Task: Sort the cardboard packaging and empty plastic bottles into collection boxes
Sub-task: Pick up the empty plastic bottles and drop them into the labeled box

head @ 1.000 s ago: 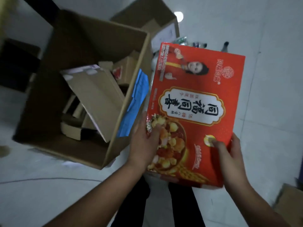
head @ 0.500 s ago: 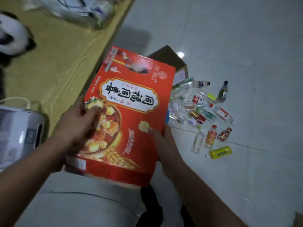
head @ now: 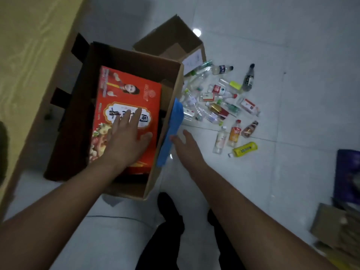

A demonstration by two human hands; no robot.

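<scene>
L hand [head: 124,137]: flat, fingers spread, pressing on red food carton [head: 128,106]
Carton: inside big cardboard box [head: 165,145], frame ctr-left
R hand [head: 186,145]: loose, holding nothing, by box's right wall
Bottles [head: 220,102]: scattered on floor, ctr-right

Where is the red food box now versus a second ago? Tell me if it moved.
Yes. The red food box went from held above the floor down into the big cardboard box, with the left hand flat on it.

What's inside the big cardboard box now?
The red food package lies on top in the big cardboard box, left hand flat on it. A blue sheet hangs over the right wall. Whatever lies below is covered.
</scene>
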